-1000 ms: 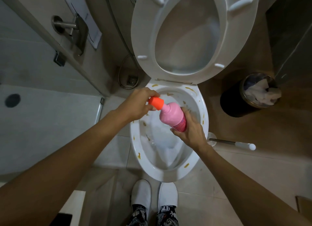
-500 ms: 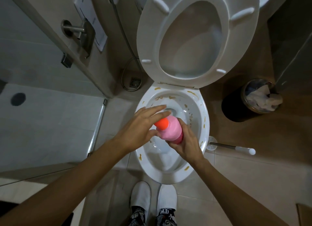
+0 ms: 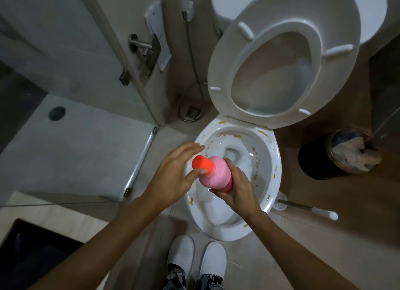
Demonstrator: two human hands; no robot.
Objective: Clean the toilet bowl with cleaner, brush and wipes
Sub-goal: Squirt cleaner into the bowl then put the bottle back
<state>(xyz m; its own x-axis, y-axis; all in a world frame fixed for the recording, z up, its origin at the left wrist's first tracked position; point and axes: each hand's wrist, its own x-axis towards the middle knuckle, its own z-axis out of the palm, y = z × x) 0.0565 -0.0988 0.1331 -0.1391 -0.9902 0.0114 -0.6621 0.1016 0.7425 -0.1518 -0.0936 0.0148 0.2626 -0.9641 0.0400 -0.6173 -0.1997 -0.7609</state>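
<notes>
Bottle (image 3: 216,177): smooth pink plastic, round, in right hand (image 3: 236,190); cap (image 3: 201,163) orange.

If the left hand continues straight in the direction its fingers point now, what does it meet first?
Probably the rim of the toilet bowl. The left hand has straight fingers aimed up and right past the orange cap; its height above the rim is unclear, so it might pass over.

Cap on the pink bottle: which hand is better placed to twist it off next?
Left, probably. The left hand sits at the orange cap, thumb touching it, fingers straight behind it. The right hand grips the bottle body over the bowl, steadying it.
</notes>
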